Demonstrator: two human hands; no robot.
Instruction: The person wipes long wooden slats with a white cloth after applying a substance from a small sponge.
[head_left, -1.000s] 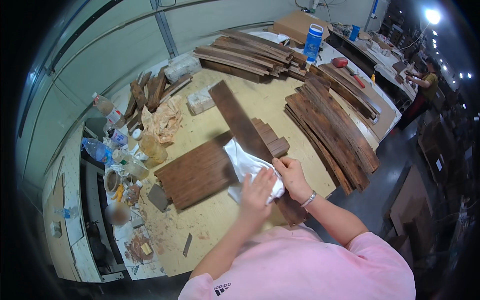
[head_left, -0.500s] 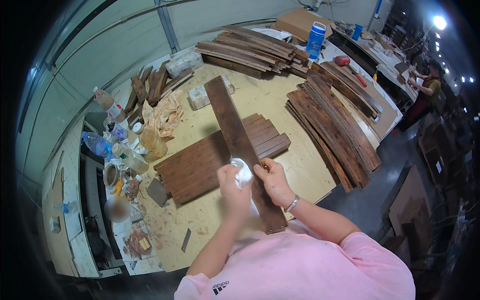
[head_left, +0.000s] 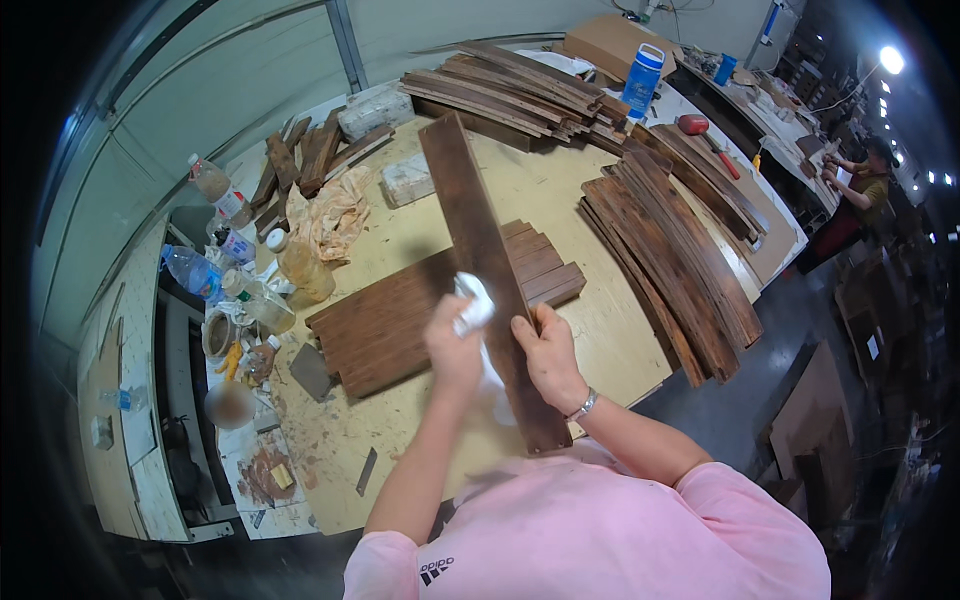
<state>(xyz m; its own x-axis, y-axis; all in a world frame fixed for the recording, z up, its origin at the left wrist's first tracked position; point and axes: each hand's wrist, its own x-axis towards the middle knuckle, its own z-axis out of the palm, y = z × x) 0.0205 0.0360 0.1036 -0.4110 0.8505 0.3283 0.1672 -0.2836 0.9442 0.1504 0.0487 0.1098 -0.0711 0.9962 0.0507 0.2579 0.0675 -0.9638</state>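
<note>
A long dark brown wooden board (head_left: 482, 235) is held tilted above the table, its near end close to my chest. My right hand (head_left: 552, 355) grips the board's right edge, thumb on the upper face and fingers hidden beneath. My left hand (head_left: 455, 350) is closed on a white cloth (head_left: 475, 303) against the board's left side; the hand is blurred, and part of the cloth hangs below it. Beneath the board lies a row of brown wooden slats (head_left: 385, 325), side by side on the table.
Stacked boards (head_left: 665, 255) lie at the right and more planks (head_left: 500, 95) at the back. Bottles (head_left: 262, 300), a crumpled rag (head_left: 330, 215) and a wrapped block (head_left: 408, 181) are on the left half. A red mallet (head_left: 708, 140) lies at back right. A co-worker (head_left: 860, 190) stands far right.
My left hand and the cloth have moved up along the board and slightly left. The board's far end has risen a little in view; my right hand keeps its grip.
</note>
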